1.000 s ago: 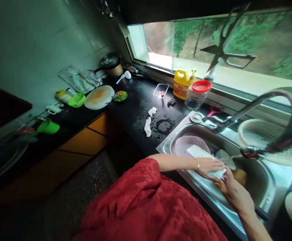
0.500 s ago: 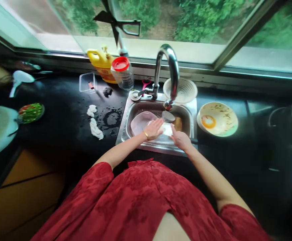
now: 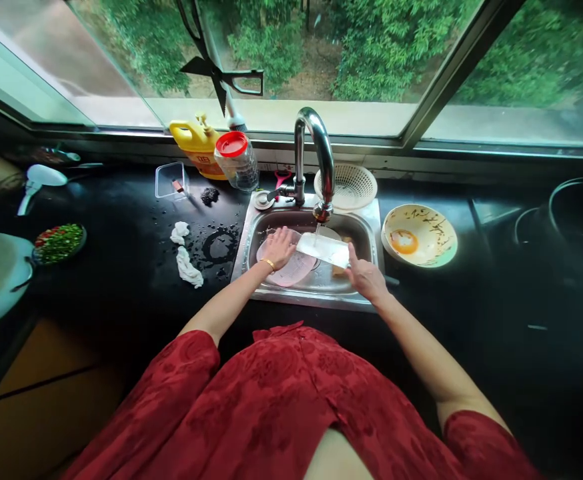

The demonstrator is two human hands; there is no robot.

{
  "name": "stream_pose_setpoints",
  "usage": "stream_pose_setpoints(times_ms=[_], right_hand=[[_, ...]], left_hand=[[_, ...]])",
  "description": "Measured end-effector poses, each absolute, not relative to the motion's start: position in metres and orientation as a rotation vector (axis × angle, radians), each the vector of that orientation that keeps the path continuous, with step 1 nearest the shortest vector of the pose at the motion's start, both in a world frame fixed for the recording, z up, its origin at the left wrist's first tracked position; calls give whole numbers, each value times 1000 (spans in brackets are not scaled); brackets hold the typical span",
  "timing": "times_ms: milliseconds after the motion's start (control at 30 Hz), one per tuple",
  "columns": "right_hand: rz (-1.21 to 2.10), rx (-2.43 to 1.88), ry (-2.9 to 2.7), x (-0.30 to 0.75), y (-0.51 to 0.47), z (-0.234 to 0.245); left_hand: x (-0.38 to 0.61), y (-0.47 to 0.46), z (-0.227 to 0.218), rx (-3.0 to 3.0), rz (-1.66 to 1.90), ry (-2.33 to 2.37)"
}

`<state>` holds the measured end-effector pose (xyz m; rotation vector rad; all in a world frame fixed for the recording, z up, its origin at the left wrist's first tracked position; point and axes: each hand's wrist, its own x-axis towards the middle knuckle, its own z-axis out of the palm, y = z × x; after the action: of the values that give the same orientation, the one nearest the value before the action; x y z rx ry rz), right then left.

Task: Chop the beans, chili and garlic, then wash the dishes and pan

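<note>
My right hand (image 3: 363, 275) is closed on the near edge of a flat white rectangular lid (image 3: 324, 249) and holds it under water running from the curved tap (image 3: 316, 153). My left hand (image 3: 278, 247) lies open with fingers spread on a pink round plate (image 3: 291, 270) in the steel sink (image 3: 311, 290). A yellowish sponge-like lump (image 3: 340, 268) shows partly under the lid.
On the right counter stands a dirty bowl with orange residue (image 3: 418, 235); a white colander (image 3: 345, 187) sits behind the sink. Left of the sink are crumpled white tissues (image 3: 185, 257), a clear box (image 3: 172, 180), a red-lidded jar (image 3: 237, 161), a yellow jug (image 3: 196, 141) and a dish of chopped greens (image 3: 60, 241).
My head has turned from the left side of the counter to face the sink. My left hand has left the white lid and moved left onto the pink plate; my right hand raised the lid under the tap.
</note>
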<state>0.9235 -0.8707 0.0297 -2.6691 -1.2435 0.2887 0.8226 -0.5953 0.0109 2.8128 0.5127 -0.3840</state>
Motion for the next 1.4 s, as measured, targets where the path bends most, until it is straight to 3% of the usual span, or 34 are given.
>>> stream_pose_setpoints(times_ms=[133,300,433,700,1000,1233,1400], right_hand=[[258,-2635,-1299,908,-860,29],[157,-2692,-1334,895,-865,27],[79,-2713,-1331,896,-872,27],[-145,-2665,-1392,895,-884,21],[-310,-2649,-1413,898,-905,15],[57,-2756,-1319,897,-910,13],[436,-2492,-877,898,-875,5]], left_hand=[[833,-632,12,2784,-390,253],[832,-631,11,2753,-341,593],[834,-631,13,2652,-165,602],[879,-620,11,1674,-185,910],[901,-637,10,1621,-136,1027],[902,-639,19,1767,63,976],[927,-667,38,1342,-13,839]])
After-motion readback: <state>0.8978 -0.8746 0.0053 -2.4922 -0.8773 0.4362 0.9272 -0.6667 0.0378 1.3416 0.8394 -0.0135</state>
